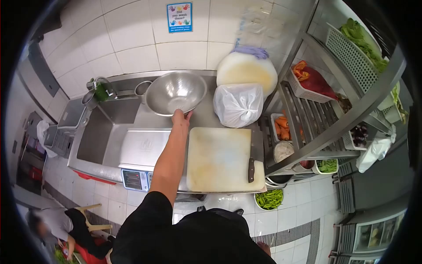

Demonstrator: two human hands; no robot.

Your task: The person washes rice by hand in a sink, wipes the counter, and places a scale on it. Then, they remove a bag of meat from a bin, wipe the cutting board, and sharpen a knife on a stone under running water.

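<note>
My left hand (179, 116) reaches forward and is closed on the near rim of a wide steel mixing bowl (176, 90). The bowl looks empty and sits on the steel counter by the back wall. A small part of my right hand (264, 247) shows low beside my body, its fingers hidden. Right of my left forearm lies a stained white cutting board (218, 158), with a dark-handled knife (251, 170) along its right side. A tied white plastic bag (238, 105) stands behind the board. Left of the forearm is a digital scale (145, 149) with a broad steel platform.
A sink (101, 136) with a faucet is on the left. At right, a metal rack (303, 152) holds baskets of vegetables, including carrots (282, 127). A bowl of green chilies (269, 199) stands low beside the counter. A person (57, 226) sits at lower left.
</note>
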